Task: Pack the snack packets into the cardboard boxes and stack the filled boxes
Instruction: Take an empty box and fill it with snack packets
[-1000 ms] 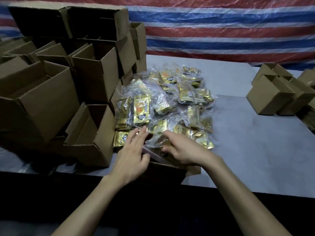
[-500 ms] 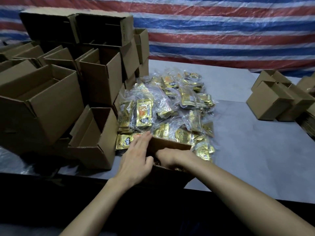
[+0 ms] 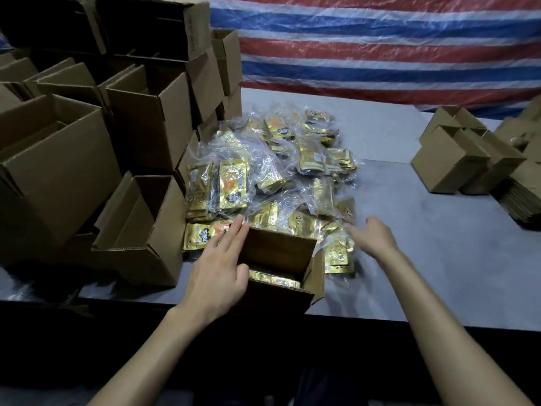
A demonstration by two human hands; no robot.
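An open cardboard box [image 3: 281, 253] stands at the table's near edge with gold snack packets [image 3: 275, 278] inside. My left hand [image 3: 218, 268] rests flat against the box's left side, fingers straight. My right hand [image 3: 373, 234] hovers with spread fingers just right of the box, over the near right corner of the packet pile, holding nothing. The pile of gold packets in clear bags [image 3: 272, 171] lies behind the box.
Several empty open boxes [image 3: 146, 124] are stacked at the left; one small box [image 3: 146, 230] lies tipped beside the pile. More small boxes [image 3: 456, 159] and flat cardboard [image 3: 518, 200] sit at the right. Grey table [image 3: 424, 244] stretches between. A striped tarp hangs behind.
My right hand has come out of the box and moved right and up over the pile's edge. The packets it pushed in now lie inside. My left hand stays on the box.
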